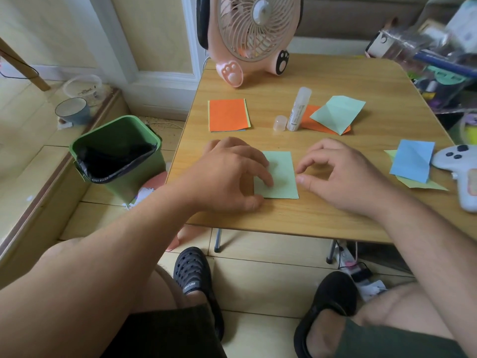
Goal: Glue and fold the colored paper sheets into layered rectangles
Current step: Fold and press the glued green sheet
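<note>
Nearest, two bare knees and two dark slippers (pixel 196 277) sit on the tiled floor under the front edge of one small wooden table (pixel 335 81). Just past that edge lies one light green folded rectangle (pixel 281 174), flat on the wood. The left hand (pixel 232 177) lies over its left side, fingers stretched out and pressing down on the paper, thumb on the table at the near left corner. The right hand (pixel 340 177) is at the rectangle's right edge with fingers loosely curled, fingertips at or just beside the paper's edge; it grasps nothing that can be seen.

To the right, a blue folded sheet (pixel 413 161) lies on a yellow-green sheet (pixel 423 183), beside one white game controller (pixel 462 171). Left of the table, on the floor, stands one green waste bin (pixel 121 156) lined with a black bag.

Farther back, one stack topped by an orange rectangle (pixel 227 115) shows thin yellow and blue edges beneath. One glue stick (pixel 299 109) stands uncapped, its cap (pixel 280 123) just beside it. A pale green creased sheet (pixel 338 113) lies atop an orange sheet (pixel 309 117). At the far edge stands one pink fan (pixel 247 34).
</note>
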